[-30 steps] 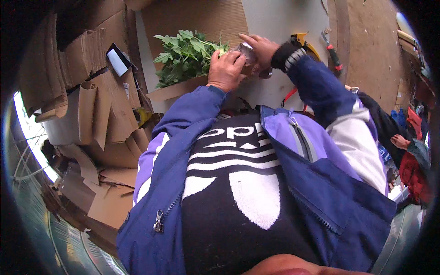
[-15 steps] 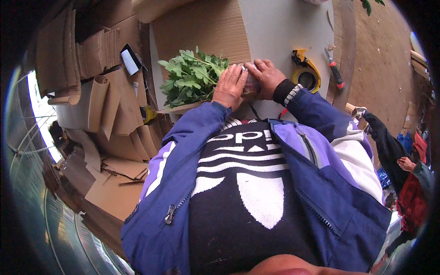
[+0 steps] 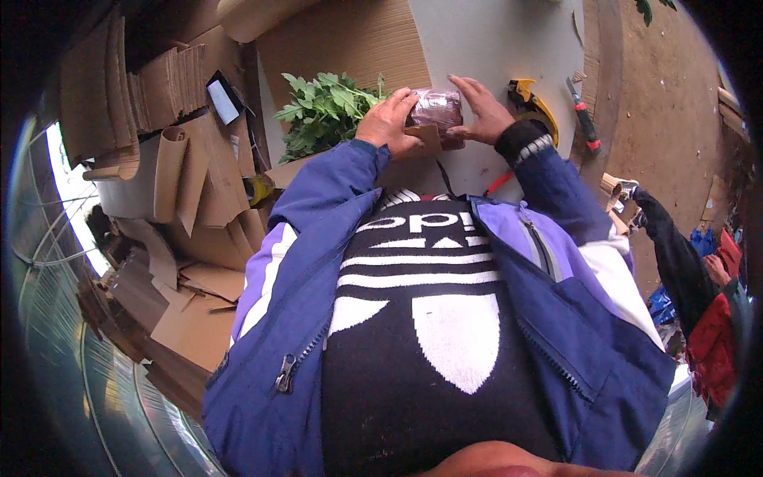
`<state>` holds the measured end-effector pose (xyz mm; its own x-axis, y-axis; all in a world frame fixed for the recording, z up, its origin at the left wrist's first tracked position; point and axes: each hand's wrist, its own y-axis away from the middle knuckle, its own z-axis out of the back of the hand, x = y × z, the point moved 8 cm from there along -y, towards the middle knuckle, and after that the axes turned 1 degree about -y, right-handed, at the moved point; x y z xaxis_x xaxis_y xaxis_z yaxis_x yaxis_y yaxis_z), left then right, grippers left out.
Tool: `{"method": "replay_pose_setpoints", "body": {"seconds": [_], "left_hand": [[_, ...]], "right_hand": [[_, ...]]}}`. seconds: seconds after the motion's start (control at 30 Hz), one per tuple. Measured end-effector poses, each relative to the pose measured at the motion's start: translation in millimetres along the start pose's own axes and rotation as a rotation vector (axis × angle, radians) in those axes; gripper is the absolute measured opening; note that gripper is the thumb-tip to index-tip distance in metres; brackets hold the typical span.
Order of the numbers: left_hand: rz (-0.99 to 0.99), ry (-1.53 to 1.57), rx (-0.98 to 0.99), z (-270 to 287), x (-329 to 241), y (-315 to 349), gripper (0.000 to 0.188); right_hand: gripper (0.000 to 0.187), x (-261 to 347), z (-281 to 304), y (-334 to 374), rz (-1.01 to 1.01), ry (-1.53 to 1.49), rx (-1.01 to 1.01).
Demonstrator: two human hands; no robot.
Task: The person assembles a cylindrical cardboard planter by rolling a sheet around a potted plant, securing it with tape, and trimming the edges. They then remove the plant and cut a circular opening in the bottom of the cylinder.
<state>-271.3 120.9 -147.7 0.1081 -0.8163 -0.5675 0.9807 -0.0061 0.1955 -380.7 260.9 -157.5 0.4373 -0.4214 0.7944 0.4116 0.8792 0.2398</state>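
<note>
Flanking the bundle (image 3: pixel 437 107) with left hand (image 3: pixel 388 123) on the side of its leaves (image 3: pixel 322 111), with grip impossible to tell, and right hand (image 3: pixel 482 111) opposite, with thumb and fingers apart, probably preventing rolling, and having dispenser (image 3: pixel 526 95) reachable rightward of it.

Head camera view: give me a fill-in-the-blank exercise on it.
The leafy green bunch lies to the ____ of the shiny purplish block.
The yellow tape dispenser lies between the bare ____ hand and the red-and-black-handled tool.
The brown corrugated sheet is made of ____.

Missing words: left; right; cardboard.
</note>
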Motion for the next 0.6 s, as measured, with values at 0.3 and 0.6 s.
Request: {"method": "replay_pose_setpoints", "body": {"seconds": [0.3,0.6], "left_hand": [[-0.01,-0.072,-0.211,16.0,-35.7,26.3,0.073],[-0.258,-0.189,-0.274,7.3,-54.5,43.5,0.007]], "right_hand": [[0.121,20.0,-28.9,-11.6,-0.008,0.392,0.256],[0.116,37.7,-27.2,-10.6,0.091,0.438,0.231]]}}
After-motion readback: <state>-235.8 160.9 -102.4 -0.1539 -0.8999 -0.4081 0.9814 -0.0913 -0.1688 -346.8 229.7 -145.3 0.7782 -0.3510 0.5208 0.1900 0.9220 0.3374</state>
